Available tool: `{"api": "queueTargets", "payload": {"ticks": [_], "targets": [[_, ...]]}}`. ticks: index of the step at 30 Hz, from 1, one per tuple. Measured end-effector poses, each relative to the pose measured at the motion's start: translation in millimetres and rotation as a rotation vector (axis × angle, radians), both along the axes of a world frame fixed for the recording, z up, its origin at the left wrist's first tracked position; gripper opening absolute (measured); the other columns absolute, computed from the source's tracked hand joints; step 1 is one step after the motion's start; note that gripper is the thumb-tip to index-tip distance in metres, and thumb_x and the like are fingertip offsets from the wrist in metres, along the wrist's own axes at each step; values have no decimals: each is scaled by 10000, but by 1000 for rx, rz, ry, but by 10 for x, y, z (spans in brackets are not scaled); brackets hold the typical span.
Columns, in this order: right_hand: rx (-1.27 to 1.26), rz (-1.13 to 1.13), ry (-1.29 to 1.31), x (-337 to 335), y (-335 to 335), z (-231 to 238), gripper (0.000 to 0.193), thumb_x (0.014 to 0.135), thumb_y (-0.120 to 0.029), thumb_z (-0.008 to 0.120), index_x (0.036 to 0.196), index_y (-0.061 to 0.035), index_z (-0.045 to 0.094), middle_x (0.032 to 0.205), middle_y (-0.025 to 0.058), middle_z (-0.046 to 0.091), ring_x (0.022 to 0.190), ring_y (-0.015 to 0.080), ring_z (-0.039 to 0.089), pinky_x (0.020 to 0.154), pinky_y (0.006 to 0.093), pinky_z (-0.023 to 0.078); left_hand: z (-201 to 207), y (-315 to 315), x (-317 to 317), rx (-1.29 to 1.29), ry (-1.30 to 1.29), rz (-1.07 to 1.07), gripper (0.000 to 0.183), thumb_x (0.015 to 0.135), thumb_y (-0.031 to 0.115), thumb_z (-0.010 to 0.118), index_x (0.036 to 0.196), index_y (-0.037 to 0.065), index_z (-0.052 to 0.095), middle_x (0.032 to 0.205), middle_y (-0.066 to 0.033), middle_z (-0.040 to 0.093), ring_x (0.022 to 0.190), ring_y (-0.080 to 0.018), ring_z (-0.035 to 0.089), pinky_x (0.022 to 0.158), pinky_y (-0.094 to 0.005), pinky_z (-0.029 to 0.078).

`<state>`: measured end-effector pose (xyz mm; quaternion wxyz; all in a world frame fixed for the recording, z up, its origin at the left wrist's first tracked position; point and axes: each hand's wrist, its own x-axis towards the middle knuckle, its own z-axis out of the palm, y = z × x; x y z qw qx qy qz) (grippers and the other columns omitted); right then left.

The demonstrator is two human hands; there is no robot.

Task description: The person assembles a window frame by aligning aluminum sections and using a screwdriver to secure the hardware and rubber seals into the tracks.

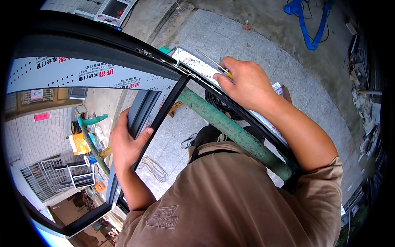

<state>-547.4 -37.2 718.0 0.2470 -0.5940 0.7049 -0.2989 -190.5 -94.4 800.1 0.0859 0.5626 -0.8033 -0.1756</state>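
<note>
A large dark window frame (166, 110), with printed white protective film (74, 74) on its profiles, stands tilted in front of me. My left hand (125, 142) is closed around one of its side profiles, thumb on the near edge and fingers behind. In my right hand (251, 84), over the frame's right-hand bar, is a screwdriver (210, 60) with a yellow handle and a thin metal shaft. Its shaft points up and left, its tip apart from the frame. Metal hinge hardware (144, 52) sits along the upper bar. The screwdriver's handle is mostly hidden by my fingers.
A worn green pipe (230, 127) runs diagonally beneath the frame, close to my body. Black coiled cable (216, 101) lies beyond it, and a pale coiled cord (154, 168) is on the paving. Blue straps (306, 31) lie far right; rubble (364, 94) lines the right edge.
</note>
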Motion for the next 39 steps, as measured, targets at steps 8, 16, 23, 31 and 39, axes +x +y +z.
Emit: {"api": "queueTargets", "payload": {"ticks": [8,16,23,31,39], "targets": [[13,-3,-4,4,-5,16,309,1027,-318,725,1068,-11,723,896,260,775,866,479,762,832,585,593,-18,-2,24,1,19,5,751,794,301,957,1415,21,642,1106,-269,790,1027,-459,776,926,-489,595],[-25,-10,-5,7,-1,-38,316,1026,-321,738,1105,-15,734,820,255,734,822,483,732,775,583,558,-8,0,35,-15,-26,-35,700,857,265,911,1435,-2,620,1092,-201,776,976,-280,737,937,-390,576],[-31,-4,-15,2,0,-43,309,1028,-320,737,1095,-19,727,819,250,731,814,485,726,767,586,555,-24,-7,17,-2,15,-10,740,800,282,936,1424,19,638,1118,-271,787,1025,-448,783,936,-476,597],[-7,-5,-8,-4,-1,-48,316,1030,-328,734,1098,-20,719,839,249,739,819,486,728,775,594,557,-1,-14,1,24,23,-17,742,801,283,937,1424,16,635,1121,-263,789,1032,-425,792,950,-462,598],[40,5,-31,-3,-5,20,285,1032,-305,718,1107,-30,722,908,250,777,887,474,760,852,587,586,-22,-64,28,57,65,-37,773,799,291,955,1429,-10,624,1122,-258,789,1036,-394,795,964,-443,599]]}}
